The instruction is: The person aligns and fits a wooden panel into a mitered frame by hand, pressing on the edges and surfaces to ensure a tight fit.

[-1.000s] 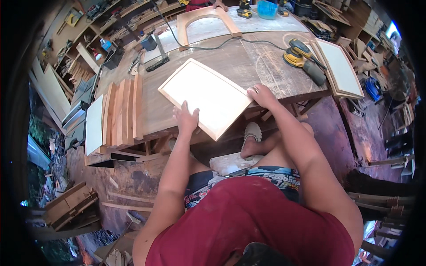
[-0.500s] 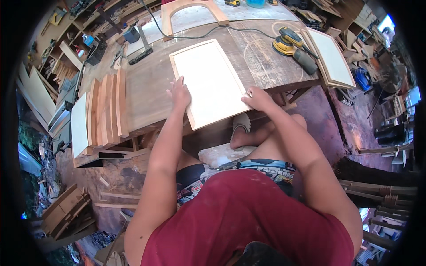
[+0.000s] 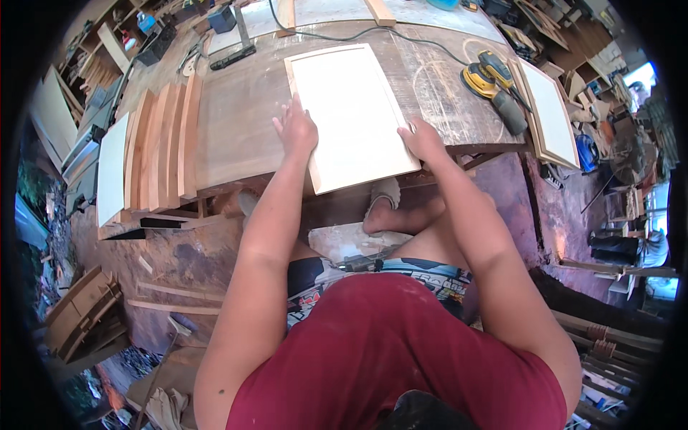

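Note:
A pale framed wooden panel (image 3: 347, 107) lies flat on the brown workbench (image 3: 244, 115), its near end jutting a little over the bench's front edge. My left hand (image 3: 297, 131) presses flat on the panel's left frame rail, fingers spread. At the panel's right edge near the front corner rests my right hand (image 3: 423, 140), fingers curled over the rim. Both forearms reach up from the lower part of the picture.
A yellow and black sander (image 3: 491, 82) with a black cable (image 3: 358, 36) lies on the bench's right side. Another framed panel (image 3: 552, 111) leans at the right end. Several wooden panels (image 3: 158, 147) stand stacked on edge at the left. Scrap wood lies on the floor.
The panel has turned from a diagonal lie to nearly square with the bench and come closer to me. Both hands have stayed on its left and right edges.

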{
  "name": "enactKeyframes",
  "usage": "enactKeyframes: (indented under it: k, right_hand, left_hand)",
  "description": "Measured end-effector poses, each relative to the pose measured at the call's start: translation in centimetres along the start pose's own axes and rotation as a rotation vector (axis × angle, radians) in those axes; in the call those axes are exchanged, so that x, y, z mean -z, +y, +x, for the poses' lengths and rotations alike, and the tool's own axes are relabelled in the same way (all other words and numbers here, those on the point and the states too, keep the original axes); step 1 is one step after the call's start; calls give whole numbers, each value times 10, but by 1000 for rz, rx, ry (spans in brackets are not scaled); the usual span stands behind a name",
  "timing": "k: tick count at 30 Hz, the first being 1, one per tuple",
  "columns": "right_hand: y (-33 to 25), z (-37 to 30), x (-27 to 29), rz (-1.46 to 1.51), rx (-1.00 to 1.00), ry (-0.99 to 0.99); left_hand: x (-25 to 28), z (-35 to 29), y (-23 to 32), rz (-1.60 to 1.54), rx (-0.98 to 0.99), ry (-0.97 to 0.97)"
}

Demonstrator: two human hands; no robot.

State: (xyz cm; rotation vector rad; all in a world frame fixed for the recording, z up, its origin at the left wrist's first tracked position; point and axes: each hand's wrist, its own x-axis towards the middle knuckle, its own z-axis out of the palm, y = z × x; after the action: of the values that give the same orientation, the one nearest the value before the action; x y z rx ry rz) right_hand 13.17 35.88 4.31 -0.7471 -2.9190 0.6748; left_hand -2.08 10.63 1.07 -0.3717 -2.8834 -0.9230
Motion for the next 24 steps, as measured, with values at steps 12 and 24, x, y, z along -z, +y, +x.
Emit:
enactKeyframes:
  k: [12, 24]
  right_hand:
    - [-3, -5, 6, 57, -38, -16]
    - [8, -27, 7, 126, 104, 2]
  left_hand:
    - [1, 0, 2, 9, 49, 74]
    - [5, -5, -1, -28, 76, 96]
